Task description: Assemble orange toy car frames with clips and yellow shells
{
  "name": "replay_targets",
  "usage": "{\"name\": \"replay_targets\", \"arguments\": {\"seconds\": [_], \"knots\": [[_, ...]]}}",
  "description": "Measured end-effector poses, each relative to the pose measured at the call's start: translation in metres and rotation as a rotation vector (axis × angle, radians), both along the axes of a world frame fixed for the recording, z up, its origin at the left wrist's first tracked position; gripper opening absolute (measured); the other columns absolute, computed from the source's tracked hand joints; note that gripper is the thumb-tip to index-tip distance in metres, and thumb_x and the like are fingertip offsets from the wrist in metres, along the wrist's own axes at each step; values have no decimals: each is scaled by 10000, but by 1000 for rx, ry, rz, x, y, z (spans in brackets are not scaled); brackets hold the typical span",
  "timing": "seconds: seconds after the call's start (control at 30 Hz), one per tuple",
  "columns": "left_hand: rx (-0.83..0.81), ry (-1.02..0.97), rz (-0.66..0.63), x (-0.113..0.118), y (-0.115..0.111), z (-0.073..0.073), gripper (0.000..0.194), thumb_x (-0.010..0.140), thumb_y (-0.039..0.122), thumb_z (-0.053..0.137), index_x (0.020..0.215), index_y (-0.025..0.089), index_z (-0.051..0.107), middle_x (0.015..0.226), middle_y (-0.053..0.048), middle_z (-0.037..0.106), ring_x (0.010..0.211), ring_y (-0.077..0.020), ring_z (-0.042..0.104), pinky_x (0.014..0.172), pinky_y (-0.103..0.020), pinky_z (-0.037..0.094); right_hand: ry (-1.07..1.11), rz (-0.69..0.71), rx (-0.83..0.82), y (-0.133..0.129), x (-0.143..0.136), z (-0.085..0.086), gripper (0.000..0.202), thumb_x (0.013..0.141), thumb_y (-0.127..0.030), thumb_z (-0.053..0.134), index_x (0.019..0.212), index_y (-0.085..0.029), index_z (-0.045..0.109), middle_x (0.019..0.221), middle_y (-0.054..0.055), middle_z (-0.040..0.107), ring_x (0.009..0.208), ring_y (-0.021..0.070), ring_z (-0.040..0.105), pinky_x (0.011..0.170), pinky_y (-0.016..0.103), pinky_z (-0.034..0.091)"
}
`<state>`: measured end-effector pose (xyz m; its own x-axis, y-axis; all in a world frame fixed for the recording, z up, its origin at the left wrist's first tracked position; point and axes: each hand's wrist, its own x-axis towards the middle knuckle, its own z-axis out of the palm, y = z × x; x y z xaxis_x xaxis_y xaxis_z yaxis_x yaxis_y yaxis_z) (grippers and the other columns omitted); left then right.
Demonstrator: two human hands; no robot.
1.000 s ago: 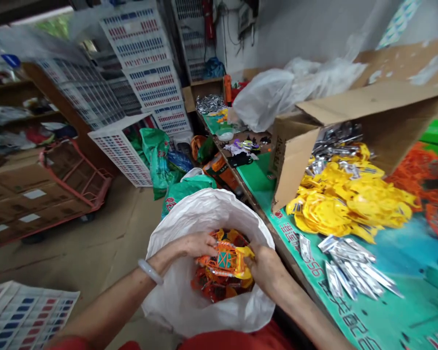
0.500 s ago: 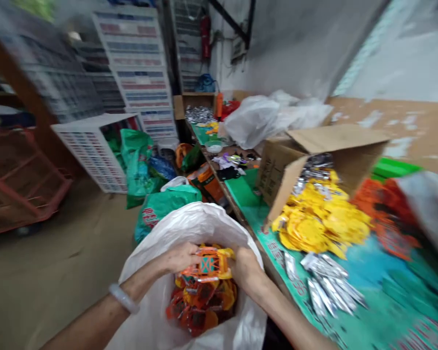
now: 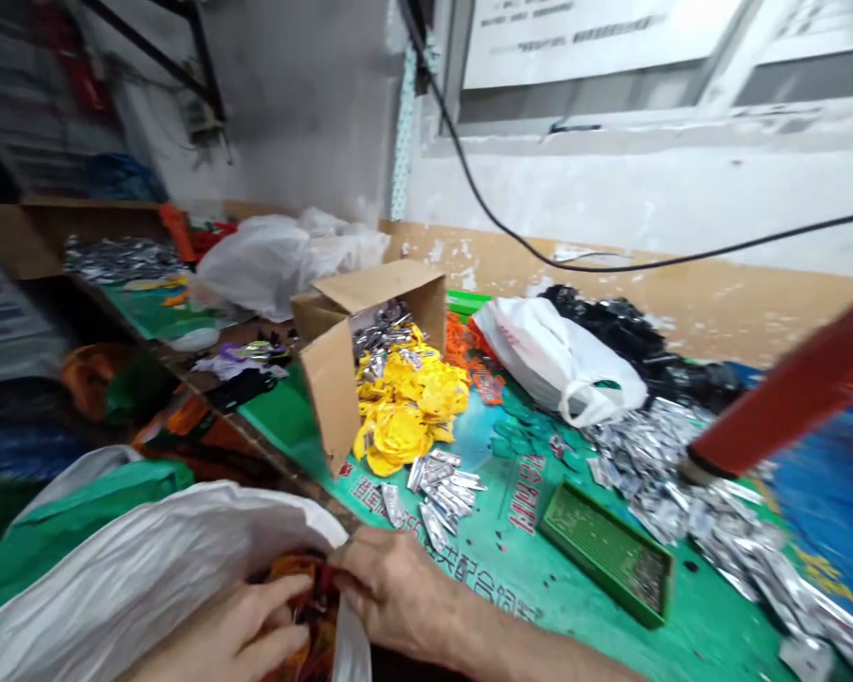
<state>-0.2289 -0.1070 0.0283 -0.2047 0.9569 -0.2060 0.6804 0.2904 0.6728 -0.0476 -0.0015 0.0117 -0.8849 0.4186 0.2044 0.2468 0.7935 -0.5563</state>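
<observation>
Table (image 3: 575, 604) alongside, the half-curled right hand (image 3: 390, 587) touches the sack (image 3: 163, 554).

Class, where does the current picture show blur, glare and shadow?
Head view: the red tool and the pale crates at far left are blurred; head view: the silver packets glint brightly; head view: the inside of the white sack looks shadowed.

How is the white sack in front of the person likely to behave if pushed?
The white sack would probably give and fold rather than resist rigidly, as its wall looks thin and creased. The orange pieces visible inside its mouth likely add some weight, though how full it is cannot be seen.
</observation>
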Motion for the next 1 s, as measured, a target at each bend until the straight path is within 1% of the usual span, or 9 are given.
{"name": "replay_targets", "arguments": {"seconds": [0.13,0.2,0.27,0.4,0.5,0.53,0.63,0.8,1.0], "knots": [[-27,-27,-292,48,54,26,205,754,399,563,806,262,707,697,-14,678,695,-222,587,640,-263,391,16,-375,13,52,62,4,202,879,-142,473,961,-170,656,896,54,683,846,160,631,759,257,477],[19,24,-485,71,87,31,214,811,330,502,693,226,648,570,12,578,583,-173,519,539,-236,308,-10,-561,2,85,93,4,205,914,-160,453,1000,-144,638,928,55,675,867,168,634,785,302,493],[114,89,-588,93,124,32,222,829,271,483,659,206,609,570,13,552,572,-157,509,514,-231,277,-61,-709,-15,117,120,2,213,916,-276,518,1048,-132,605,993,53,650,878,173,633,784,365,520],[252,223,-551,135,207,28,202,844,209,517,673,185,622,671,-27,618,715,-184,592,636,-248,391,-196,-900,-53,162,157,-4,314,895,-338,558,1145,-149,569,1139,73,605,963,205,618,809,401,531],[248,281,-508,160,270,17,162,883,273,554,947,155,644,965,-69,651,882,-206,615,775,-349,490,-290,-983,-69,177,169,-10,309,899,-331,552,1153,-156,567,1156,76,599,978,207,614,822,406,527],[242,295,-506,166,289,12,277,893,327,560,1109,157,586,1112,-75,611,950,-202,609,813,-400,515,-316,-997,-69,179,170,-11,308,900,-329,550,1154,-158,566,1159,77,598,980,206,613,825,407,526],[221,307,-506,181,334,-5,332,899,327,551,1193,174,547,1213,-94,570,1013,-218,593,848,-430,516,-376,-1004,-56,182,169,-14,304,902,-324,548,1161,-167,563,1171,82,594,991,202,610,834,408,523],[158,196,-437,191,366,-36,326,899,326,552,1188,174,552,1206,-95,573,1009,-217,595,845,-423,517,-456,-971,-19,193,151,-17,296,901,-321,550,1158,-176,566,1178,81,591,1005,203,605,843,407,519],[139,-118,-251,174,366,-48,317,901,328,548,1181,180,558,1207,-89,574,1009,-218,594,846,-421,516,-463,-924,-13,214,117,-26,310,901,-322,549,1172,-172,558,1199,89,580,1017,207,600,852,418,515]]}}
